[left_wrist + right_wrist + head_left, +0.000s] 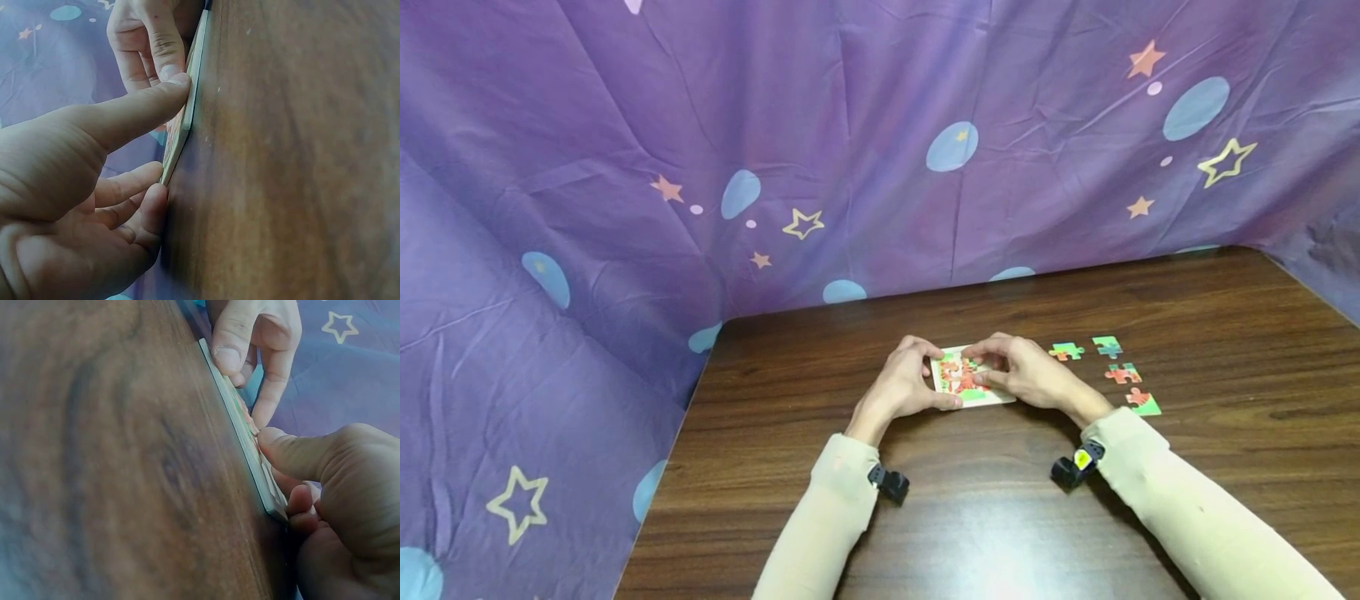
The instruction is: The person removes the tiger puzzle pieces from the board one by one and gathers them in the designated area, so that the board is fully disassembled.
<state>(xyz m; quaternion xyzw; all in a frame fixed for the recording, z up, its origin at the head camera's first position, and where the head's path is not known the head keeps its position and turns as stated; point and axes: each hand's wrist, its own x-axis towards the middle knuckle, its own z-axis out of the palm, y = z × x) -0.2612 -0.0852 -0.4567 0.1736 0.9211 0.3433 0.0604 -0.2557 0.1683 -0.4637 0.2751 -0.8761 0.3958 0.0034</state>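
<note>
A small jigsaw board (1002, 398) with a pale frame lies flat on the table, partly filled with red and green pieces. My left hand (904, 379) holds it from the left, thumb on the near edge and fingers at the far left corner. Over its right half, my right hand (1028, 371) has thumb and index finger bent around a puzzle piece (270, 481) at the board's surface. That piece is mostly hidden under the fingers. In the left wrist view the left thumb (147, 109) lies across the board's edge (187, 122).
Several loose jigsaw pieces lie right of the board, among them a green-orange one (1067, 351), a green-blue one (1107, 347) and a red-green one (1142, 402). The brown wooden table (985, 492) meets a purple star-patterned cloth (880, 150) at its back and left.
</note>
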